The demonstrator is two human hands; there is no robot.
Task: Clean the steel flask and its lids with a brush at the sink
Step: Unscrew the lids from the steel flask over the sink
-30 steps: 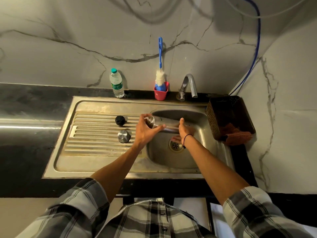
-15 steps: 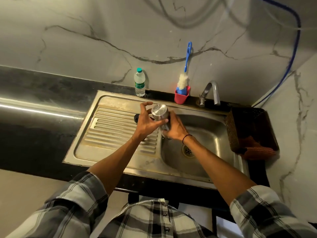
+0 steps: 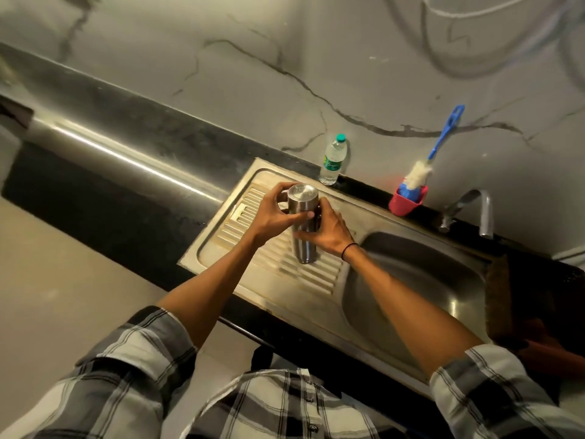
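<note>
Steel flask (image 3: 303, 223) upright over draining board (image 3: 316, 274), grasped by left hand (image 3: 274, 217) and right hand (image 3: 329, 231) fingers

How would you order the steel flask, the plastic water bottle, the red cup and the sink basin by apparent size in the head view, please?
1. Sink basin, by far.
2. Steel flask.
3. Plastic water bottle, though it stands farther back, so this is unsure.
4. Red cup.
</note>
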